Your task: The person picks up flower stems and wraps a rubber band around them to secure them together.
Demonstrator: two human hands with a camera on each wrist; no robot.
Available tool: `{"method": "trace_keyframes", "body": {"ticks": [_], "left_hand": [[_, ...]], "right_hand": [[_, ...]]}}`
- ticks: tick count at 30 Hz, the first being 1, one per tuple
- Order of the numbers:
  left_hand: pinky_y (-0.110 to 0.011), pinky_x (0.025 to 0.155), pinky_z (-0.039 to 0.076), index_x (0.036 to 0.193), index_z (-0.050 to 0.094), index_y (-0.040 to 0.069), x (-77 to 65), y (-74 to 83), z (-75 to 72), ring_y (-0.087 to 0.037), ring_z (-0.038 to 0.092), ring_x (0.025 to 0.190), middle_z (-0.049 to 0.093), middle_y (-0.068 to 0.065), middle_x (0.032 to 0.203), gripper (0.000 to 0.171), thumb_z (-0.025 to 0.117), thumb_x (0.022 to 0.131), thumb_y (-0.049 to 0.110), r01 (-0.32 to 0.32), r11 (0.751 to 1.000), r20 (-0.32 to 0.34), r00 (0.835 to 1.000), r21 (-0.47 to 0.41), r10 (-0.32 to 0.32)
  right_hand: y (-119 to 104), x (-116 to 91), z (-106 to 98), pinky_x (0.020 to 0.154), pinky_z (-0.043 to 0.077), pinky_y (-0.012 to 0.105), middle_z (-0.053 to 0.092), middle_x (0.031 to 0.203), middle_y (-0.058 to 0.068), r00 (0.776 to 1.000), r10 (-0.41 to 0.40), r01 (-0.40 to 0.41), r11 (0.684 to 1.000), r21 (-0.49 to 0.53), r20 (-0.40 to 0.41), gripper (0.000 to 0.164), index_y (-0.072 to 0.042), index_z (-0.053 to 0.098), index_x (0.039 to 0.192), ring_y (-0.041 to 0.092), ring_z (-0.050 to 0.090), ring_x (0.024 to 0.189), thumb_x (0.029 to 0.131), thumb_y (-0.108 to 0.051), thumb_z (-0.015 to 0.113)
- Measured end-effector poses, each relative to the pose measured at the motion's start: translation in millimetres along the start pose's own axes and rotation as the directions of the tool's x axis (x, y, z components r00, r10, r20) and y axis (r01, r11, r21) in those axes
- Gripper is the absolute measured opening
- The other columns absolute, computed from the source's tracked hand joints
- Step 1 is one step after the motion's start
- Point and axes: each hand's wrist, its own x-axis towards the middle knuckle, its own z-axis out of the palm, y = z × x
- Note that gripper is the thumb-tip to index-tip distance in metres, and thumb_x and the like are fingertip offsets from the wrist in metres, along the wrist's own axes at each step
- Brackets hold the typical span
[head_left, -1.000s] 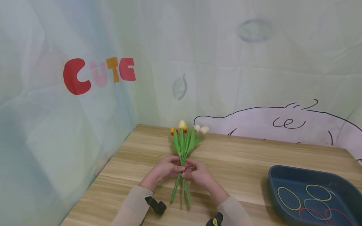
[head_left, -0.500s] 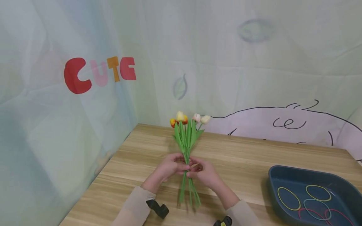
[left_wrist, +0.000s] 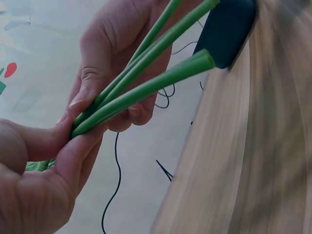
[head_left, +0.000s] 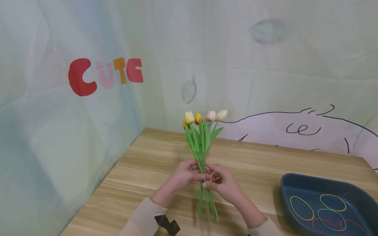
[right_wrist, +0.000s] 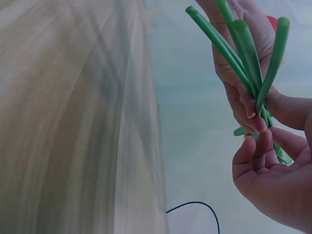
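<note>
The bunch of flowers is located at the centre of the head view, held above the tabletop by both hands. It is presented nearly upright, with the blossoms at the top and the stem ends at the bottom. Five blossoms are counted: one pale yellow, two orange and yellow, one pink and one cream. Long green leaves are gathered beneath them.

The stems are pinched at mid-length by the left hand, on the left of the bunch; its thumb and fingers are closed down to the thickness of the stems. The stems are likewise held by the right hand, on the right and slightly lower; they are pinched by thumb and forefinger, and the remaining fingers are curled inward. The two hands are nearly touching. Below the grip the stems are spread apart, as is confirmed in both wrist views.

Both forearms are covered by beige sleeves. A small black fitting is noted at the left cuff.

A dark blue tray is placed on the tabletop at the lower right of the frame. Yellow, blue-green and red bands are contained in it, some overlapping. The background is formed by a pale cloth, on which "CUTE" lettering is seen at the upper left.
</note>
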Motion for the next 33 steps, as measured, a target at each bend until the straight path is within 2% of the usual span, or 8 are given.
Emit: {"method": "trace_keyframes", "body": {"ticks": [4, 10, 16, 19, 22, 26, 29, 33], "left_hand": [[-0.039, 0.083, 0.059, 0.122, 0.048, -0.015, -2.6, 0.9, 7.4, -0.017, 0.069, 0.087, 0.067, -0.016, 0.1, 0.04, 0.059, 0.084, -0.012, -0.019, 0.999, 0.02, 1.0, -0.038, 0.02], [-0.035, 0.081, 0.06, 0.121, 0.045, -0.016, -7.3, 4.7, 17.5, -0.015, 0.069, 0.083, 0.067, -0.009, 0.095, 0.041, 0.057, 0.082, -0.015, -0.03, 0.997, -0.007, 1.0, -0.077, 0.03], [-0.031, 0.079, 0.06, 0.115, 0.045, -0.016, -11.5, 10.2, 22.4, -0.013, 0.067, 0.081, 0.067, -0.011, 0.094, 0.036, 0.057, 0.081, -0.017, -0.065, 0.995, -0.041, 0.997, -0.07, 0.062], [-0.028, 0.077, 0.06, 0.111, 0.046, -0.016, -12.8, 12.6, 23.1, -0.012, 0.067, 0.08, 0.066, -0.004, 0.089, 0.033, 0.056, 0.081, -0.018, -0.089, 0.993, -0.043, 0.995, -0.083, 0.086], [-0.023, 0.073, 0.059, 0.108, 0.047, -0.014, -13.7, 14.5, 23.3, -0.01, 0.067, 0.079, 0.065, 0.001, 0.086, 0.029, 0.055, 0.081, -0.018, -0.132, 0.988, -0.037, 0.991, -0.082, 0.129], [-0.02, 0.072, 0.058, 0.106, 0.05, -0.007, -15.5, 16.6, 22.8, -0.008, 0.065, 0.078, 0.065, 0.004, 0.085, 0.027, 0.055, 0.081, -0.017, -0.194, 0.978, -0.048, 0.981, -0.072, 0.191], [-0.02, 0.07, 0.057, 0.109, 0.049, -0.004, -16.7, 18.1, 22.2, -0.008, 0.066, 0.078, 0.065, 0.005, 0.086, 0.031, 0.054, 0.081, -0.016, -0.219, 0.973, -0.062, 0.975, -0.07, 0.215], [-0.021, 0.07, 0.057, 0.115, 0.046, -0.009, -17.1, 18.9, 21.2, -0.009, 0.067, 0.078, 0.065, 0.006, 0.085, 0.037, 0.054, 0.08, -0.017, -0.231, 0.971, -0.071, 0.971, -0.064, 0.226]], "right_hand": [[-2.6, -8.8, -3.0, 0.065, 0.045, 0.017, 0.052, 0.098, 0.009, 1.0, -0.008, 0.008, 1.0, -0.027, -0.019, 0.064, -0.002, 0.051, 0.137, 0.013, 0.047, 0.077, 0.079, -0.007, 0.077], [-3.2, -18.3, -6.3, 0.07, 0.05, 0.02, 0.053, 0.103, 0.011, 0.998, -0.061, 0.06, 0.998, -0.023, -0.029, 0.065, -0.003, 0.049, 0.138, 0.013, 0.049, 0.082, 0.08, -0.009, 0.076], [-3.8, -23.1, -7.3, 0.086, 0.054, 0.025, 0.058, 0.119, 0.021, 0.999, -0.044, 0.044, 0.996, 0.079, -0.001, 0.064, 0.003, 0.041, 0.14, 0.023, 0.058, 0.101, 0.086, -0.008, 0.071], [-4.8, -24.9, -8.5, 0.092, 0.054, 0.029, 0.057, 0.126, 0.025, 0.998, 0.004, -0.013, 0.988, 0.153, 0.062, 0.06, 0.004, 0.038, 0.142, 0.028, 0.06, 0.108, 0.092, -0.014, 0.065], [-5.4, -26.3, -9.2, 0.094, 0.054, 0.032, 0.059, 0.125, 0.024, 0.985, 0.051, -0.089, 0.969, 0.23, 0.166, 0.056, 0.007, 0.037, 0.142, 0.027, 0.063, 0.107, 0.098, -0.024, 0.056], [-5.1, -27.5, -8.1, 0.094, 0.055, 0.038, 0.065, 0.113, 0.018, 0.949, 0.067, -0.185, 0.909, 0.373, 0.308, 0.058, 0.01, 0.033, 0.142, 0.023, 0.066, 0.1, 0.102, -0.03, 0.047], [-5.8, -29.0, -5.6, 0.091, 0.057, 0.038, 0.066, 0.104, 0.011, 0.936, 0.054, -0.213, 0.873, 0.438, 0.347, 0.055, 0.013, 0.037, 0.138, 0.018, 0.067, 0.094, 0.103, -0.029, 0.045], [-8.1, -30.6, -2.4, 0.08, 0.059, 0.032, 0.065, 0.094, 0.005, 0.939, 0.037, -0.193, 0.879, 0.437, 0.341, 0.048, 0.016, 0.046, 0.126, 0.013, 0.067, 0.083, 0.104, -0.026, 0.043]]}}
